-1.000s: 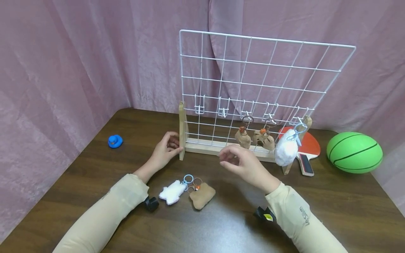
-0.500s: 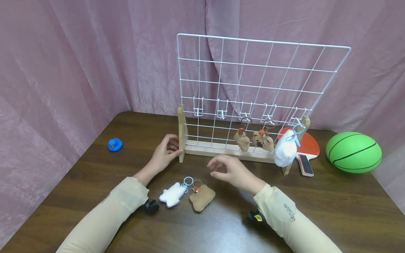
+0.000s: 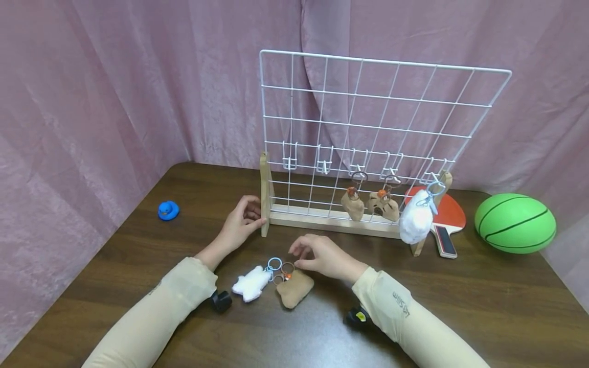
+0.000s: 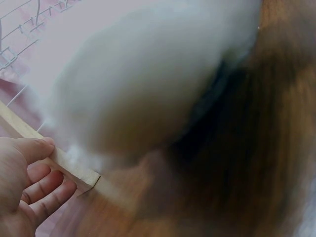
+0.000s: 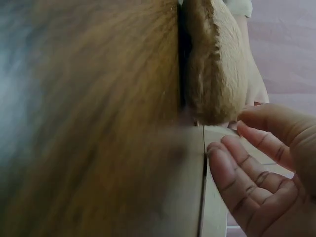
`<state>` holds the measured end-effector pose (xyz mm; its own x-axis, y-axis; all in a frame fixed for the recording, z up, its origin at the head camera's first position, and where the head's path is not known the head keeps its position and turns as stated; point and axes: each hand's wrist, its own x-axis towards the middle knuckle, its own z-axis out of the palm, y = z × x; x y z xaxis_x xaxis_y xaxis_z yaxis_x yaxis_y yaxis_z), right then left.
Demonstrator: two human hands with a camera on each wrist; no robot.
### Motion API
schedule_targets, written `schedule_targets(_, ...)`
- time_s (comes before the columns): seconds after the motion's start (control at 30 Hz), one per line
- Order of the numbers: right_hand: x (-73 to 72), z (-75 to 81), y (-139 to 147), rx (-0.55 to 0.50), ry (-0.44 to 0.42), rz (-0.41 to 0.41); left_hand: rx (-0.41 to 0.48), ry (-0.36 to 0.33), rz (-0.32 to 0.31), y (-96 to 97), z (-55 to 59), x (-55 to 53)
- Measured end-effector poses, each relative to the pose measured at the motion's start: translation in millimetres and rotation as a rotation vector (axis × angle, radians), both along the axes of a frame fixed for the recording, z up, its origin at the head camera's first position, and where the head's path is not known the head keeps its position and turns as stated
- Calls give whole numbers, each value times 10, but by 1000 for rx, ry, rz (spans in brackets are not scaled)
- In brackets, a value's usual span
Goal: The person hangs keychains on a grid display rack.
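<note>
My left hand (image 3: 240,221) holds the left wooden leg (image 3: 265,197) of a white wire grid rack (image 3: 338,122), thumb on one side and fingers curled on the other. My right hand (image 3: 323,257), fingers loosely bent and holding nothing, hovers at the upper edge of a brown plush keychain (image 3: 294,289) with a metal ring. Beside it a white plush keychain (image 3: 252,284) with a light-blue ring lies on the table. In the right wrist view, the brown plush (image 5: 217,64) stands just beyond my thumb and fingertips. White plush (image 4: 143,79) fills much of the left wrist view, blurred.
Two brown plush keychains (image 3: 352,205) and a white one (image 3: 416,217) hang from hooks on the rack's right half; two hooks (image 3: 323,166) on the left hold nothing. A red table-tennis paddle (image 3: 448,209), green ball (image 3: 515,223) and blue rubber duck (image 3: 168,210) lie around.
My right hand has moved left and down from in front of the hanging keychains to the brown plush keychain on the table. My left hand stays at the rack's leg.
</note>
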<state>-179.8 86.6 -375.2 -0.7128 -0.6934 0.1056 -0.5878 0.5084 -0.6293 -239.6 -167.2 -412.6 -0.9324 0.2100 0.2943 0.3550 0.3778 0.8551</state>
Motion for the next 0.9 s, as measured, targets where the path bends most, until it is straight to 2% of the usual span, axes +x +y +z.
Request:
schedule_targets(0.53,-19,-13,-128,171,7,56,-3,4,1,9,13,4)
schedule_targets(0.9,-28,-8,-163,231,16,68,7,2,-8,0,3,-3)
